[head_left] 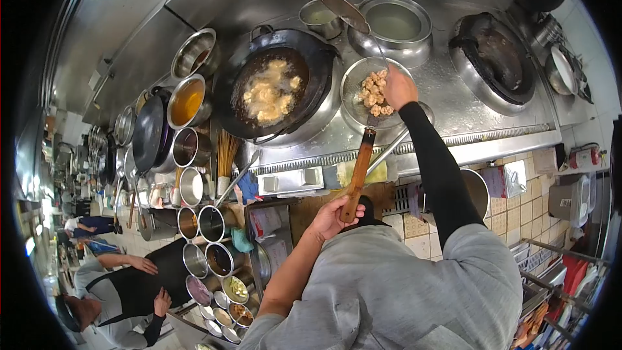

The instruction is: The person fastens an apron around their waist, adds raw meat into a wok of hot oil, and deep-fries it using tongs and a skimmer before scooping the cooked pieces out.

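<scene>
My left hand (334, 219) is closed round the wooden handle (359, 172) of a round strainer (353, 84). Browned fried pieces (372, 93) lie in the strainer. Over its right side is my right hand (400, 87), fingers closed at the thin handle of a perforated skimmer (345, 11); its fingertips are partly hidden. The skimmer's disc is beyond the strainer, near a steel pot (389, 21) of cloudy liquid. To the left, pale battered pieces (269, 94) bubble in oil in a black wok (311, 78).
Another dark wok (495, 58) sits at the right. Bowls, including one of orange liquid (186, 101), and bamboo sticks (225, 155) stand left. Ingredient containers (220, 259) are at lower left, beside a co-worker (123, 285) in a black apron. A steel pot (476, 191) is below the counter edge.
</scene>
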The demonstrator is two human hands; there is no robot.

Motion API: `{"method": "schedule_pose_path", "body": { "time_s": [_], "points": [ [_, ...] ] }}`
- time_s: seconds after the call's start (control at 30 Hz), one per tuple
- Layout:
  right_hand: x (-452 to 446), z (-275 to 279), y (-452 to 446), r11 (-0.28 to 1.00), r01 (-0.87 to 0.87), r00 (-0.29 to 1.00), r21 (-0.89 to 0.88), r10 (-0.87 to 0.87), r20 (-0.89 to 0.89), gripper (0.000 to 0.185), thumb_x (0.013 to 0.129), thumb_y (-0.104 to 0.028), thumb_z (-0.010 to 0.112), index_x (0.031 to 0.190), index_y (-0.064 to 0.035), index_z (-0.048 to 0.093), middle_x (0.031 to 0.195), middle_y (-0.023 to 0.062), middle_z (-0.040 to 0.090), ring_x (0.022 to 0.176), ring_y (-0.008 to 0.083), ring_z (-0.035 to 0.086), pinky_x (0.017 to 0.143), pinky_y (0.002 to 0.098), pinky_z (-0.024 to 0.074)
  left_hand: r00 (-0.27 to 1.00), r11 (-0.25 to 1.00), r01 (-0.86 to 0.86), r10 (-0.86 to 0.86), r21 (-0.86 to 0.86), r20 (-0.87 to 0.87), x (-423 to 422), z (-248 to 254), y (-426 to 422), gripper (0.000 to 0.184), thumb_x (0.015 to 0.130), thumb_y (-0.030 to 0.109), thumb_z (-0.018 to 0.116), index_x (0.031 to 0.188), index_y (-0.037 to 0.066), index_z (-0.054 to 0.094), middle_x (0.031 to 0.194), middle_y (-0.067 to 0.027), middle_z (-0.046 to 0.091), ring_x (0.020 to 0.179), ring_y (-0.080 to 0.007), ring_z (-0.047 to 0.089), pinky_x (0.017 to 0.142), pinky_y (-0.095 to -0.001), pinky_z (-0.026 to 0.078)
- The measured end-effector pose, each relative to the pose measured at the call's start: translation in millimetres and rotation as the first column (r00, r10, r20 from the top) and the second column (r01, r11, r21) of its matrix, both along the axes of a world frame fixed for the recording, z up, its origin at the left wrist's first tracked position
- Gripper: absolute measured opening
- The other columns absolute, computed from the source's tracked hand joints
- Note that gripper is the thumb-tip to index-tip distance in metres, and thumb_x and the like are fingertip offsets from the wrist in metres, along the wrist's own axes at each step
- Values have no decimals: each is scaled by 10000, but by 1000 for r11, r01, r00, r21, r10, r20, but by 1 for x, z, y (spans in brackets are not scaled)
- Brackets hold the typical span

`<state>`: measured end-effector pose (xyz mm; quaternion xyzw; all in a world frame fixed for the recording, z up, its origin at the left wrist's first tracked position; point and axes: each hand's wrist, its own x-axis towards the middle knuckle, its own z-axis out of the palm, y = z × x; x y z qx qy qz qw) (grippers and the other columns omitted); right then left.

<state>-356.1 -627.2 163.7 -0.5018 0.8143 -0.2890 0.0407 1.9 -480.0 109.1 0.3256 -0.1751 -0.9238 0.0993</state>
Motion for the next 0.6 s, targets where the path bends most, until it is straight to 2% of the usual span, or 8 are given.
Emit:
{"method": "schedule_pose_path", "body": {
  "time_s": [0.03,0.13,0.23,0.33,0.43,0.47,0.5,0.6],
  "points": [
    [-8,-6,16,996,-34,999,-84,32,-22,390,884,-100,538,1271,-58,554,898,281,682,868,473,661,768,577,497,1000,1000,16,-16,18,-26,-2,-2,-1,488,1015,361,542,1402,68,495,1167,-138,678,1011,-221,673,857,-327,538],
    [-7,0,81,993,50,999,-107,-48,23,346,921,-118,525,1262,-63,555,897,280,679,847,476,654,754,585,489,995,994,23,-33,107,93,-23,18,-7,425,1017,330,562,1365,88,523,929,-57,649,756,-147,622,653,-266,510],
    [5,20,137,980,81,995,-180,-69,72,327,962,-142,505,1276,-59,540,825,284,668,775,484,647,704,595,482,992,981,128,-126,144,-22,-28,0,-15,315,1011,257,596,1288,112,556,727,34,478,550,-73,433,475,-223,369],
    [32,34,176,980,170,983,-102,-161,90,304,982,-148,498,1265,-42,525,765,295,652,723,498,635,660,603,473,997,993,76,-79,87,26,-33,22,-8,231,1000,190,619,1216,122,572,671,64,361,496,-36,316,425,-207,264],
    [55,8,196,976,220,966,-7,-217,139,272,984,-145,499,1231,-33,521,732,308,639,704,509,630,635,607,464,994,994,98,-100,50,41,-19,46,-3,206,1004,179,610,1199,125,572,677,63,389,506,-31,343,436,-205,291],
    [63,-3,198,974,226,964,16,-226,142,234,986,-141,491,1189,-29,527,769,310,646,749,507,635,664,600,472,993,994,103,-105,35,48,-13,50,-1,204,1004,178,608,1199,126,572,677,64,391,507,-29,344,436,-205,292],
    [66,-24,198,977,212,963,-35,-203,177,235,988,-142,487,1191,-30,523,784,310,647,765,507,634,683,601,473,993,993,114,-116,34,36,-6,52,-1,203,1004,176,607,1198,127,573,679,63,395,507,-28,346,436,-204,293],
    [79,-30,200,968,226,959,-107,-202,199,214,987,-126,484,1174,-34,536,828,310,651,812,509,628,727,605,470,990,990,142,-142,13,-12,8,54,-9,200,1003,171,604,1197,131,575,685,60,407,509,-27,352,437,-202,297]
  ]
}}
